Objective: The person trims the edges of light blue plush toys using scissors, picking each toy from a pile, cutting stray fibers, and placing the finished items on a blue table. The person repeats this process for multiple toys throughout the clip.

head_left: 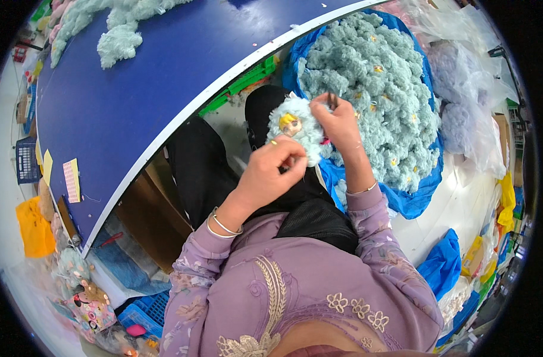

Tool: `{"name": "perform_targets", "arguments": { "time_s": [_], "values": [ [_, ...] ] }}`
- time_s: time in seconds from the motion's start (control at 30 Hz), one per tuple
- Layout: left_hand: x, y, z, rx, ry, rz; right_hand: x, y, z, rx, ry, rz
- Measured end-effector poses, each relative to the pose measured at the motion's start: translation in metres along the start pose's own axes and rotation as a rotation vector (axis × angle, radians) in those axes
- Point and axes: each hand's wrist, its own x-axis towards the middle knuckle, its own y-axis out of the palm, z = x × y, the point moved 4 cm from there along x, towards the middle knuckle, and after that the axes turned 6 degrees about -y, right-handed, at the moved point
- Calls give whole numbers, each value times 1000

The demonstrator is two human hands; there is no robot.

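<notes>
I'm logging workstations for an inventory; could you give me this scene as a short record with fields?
Left grip: fingers curled at the toy's lower edge; exact contact unclear
Right grip: at the toy's right edge, a small dark thing by its fingertips, too small to identify
Toy: fluffy, pale blue, yellow-haired face, above the lap
Bag: blue, open, right of the table
Bag contents: many pale blue fluffy pieces, some showing yellow
Table: blue top, pale edge
On table: pale blue fluff, paper sheet
</notes>
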Motion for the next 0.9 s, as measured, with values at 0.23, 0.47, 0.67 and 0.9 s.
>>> {"name": "perform_targets", "arguments": {
  "time_s": [0.23, 0.47, 0.67, 0.9],
  "values": [
    [3, -31, 47, -377, -353, -206, -3, -6, -20, 642, 53, -67],
    [10, -21, 36, -381, -370, -225, -7, 16, -27, 723, 109, -76],
    [12, -25, 37, -99, -290, -229, -6, 17, -20, 731, 148, -65],
    [16, -33, 12, 186, -155, -229, -11, 13, -20, 641, 182, -46]
  ]
}}
